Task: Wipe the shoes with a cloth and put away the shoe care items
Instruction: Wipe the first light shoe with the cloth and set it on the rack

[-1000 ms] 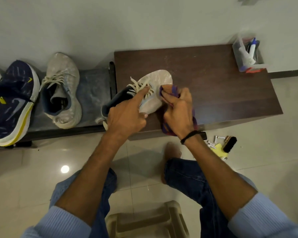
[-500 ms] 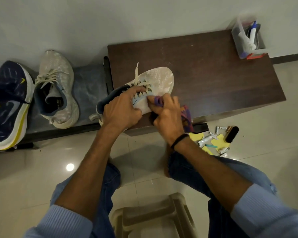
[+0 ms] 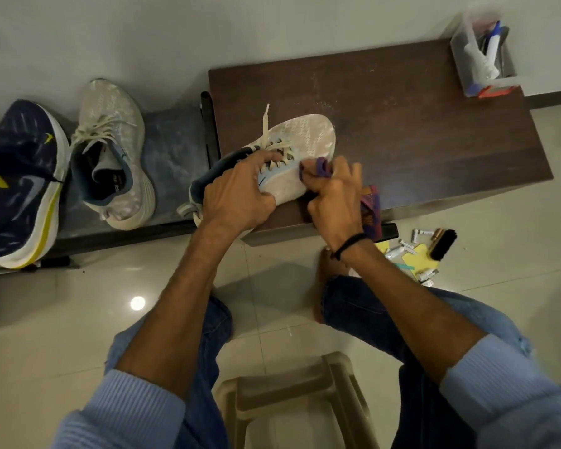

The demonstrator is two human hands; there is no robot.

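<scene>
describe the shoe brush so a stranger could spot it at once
Find the dark brown table against the wall, then look at the tiled floor off its near right corner. The shoe brush lies there among scattered small items. It is the only dark piece, black-bristled, just right of pale tubes and yellow scraps.

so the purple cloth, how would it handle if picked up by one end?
Purple cloth is likely floppy: it bunches in the right hand against the shoe, and its free end droops over the table edge. It is probably light, as a fingertip pinch holds it.
</scene>
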